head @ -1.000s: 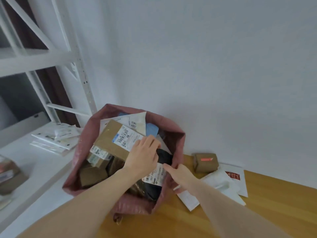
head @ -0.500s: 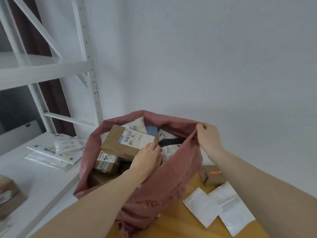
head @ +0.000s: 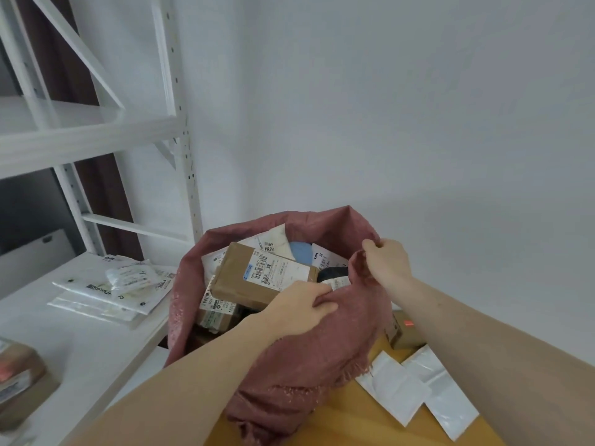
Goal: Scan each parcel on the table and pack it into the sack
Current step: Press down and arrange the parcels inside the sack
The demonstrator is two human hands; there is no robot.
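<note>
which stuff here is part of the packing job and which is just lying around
Job: sack, gripped by left hand and right hand; labelled box in it; small box and two white mailers on the table.

Lying about: shelf, its flat packets, taped box.

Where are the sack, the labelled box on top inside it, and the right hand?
sack (head: pixel 309 365), head view, front cloth wall.
labelled box (head: pixel 235 284), head view, brown side.
right hand (head: pixel 386 260), head view, back of hand.
</note>
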